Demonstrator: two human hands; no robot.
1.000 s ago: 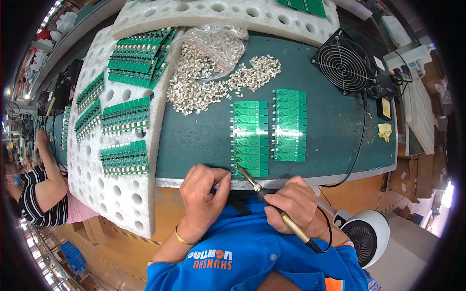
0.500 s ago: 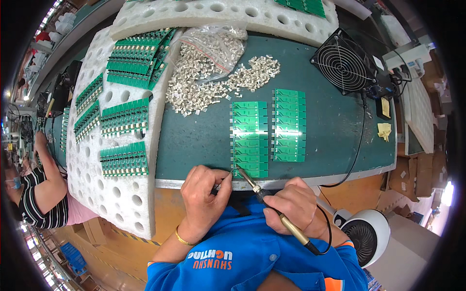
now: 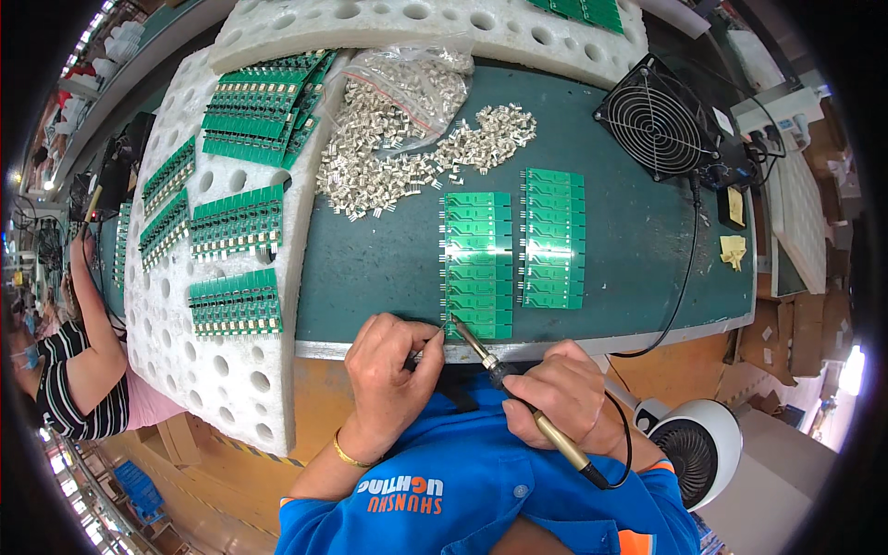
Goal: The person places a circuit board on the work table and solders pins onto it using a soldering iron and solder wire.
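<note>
My right hand (image 3: 553,398) grips a soldering iron (image 3: 562,442) with a brass-coloured handle; its tip rests at the left edge of the nearer green circuit-board panel (image 3: 476,245), near the bottom. My left hand (image 3: 393,375) is closed just below that corner, pinching what looks like thin solder wire (image 3: 436,334) that reaches toward the iron's tip. Small metal parts line that panel's left edge. A second green panel (image 3: 553,240) lies to its right. Behind both is a loose pile of small metal connectors (image 3: 370,185), with a clear plastic bag (image 3: 416,88) of more.
White foam sheets with holes (image 3: 222,370) hold populated boards (image 3: 236,222) at the left and back. A black fan (image 3: 652,120) with a cable sits back right, a white fan (image 3: 694,449) by my right side. A co-worker (image 3: 88,370) in a striped top works at the far left.
The co-worker's hand at the far left has risen slightly. My hands, the iron and the panels show almost no movement.
</note>
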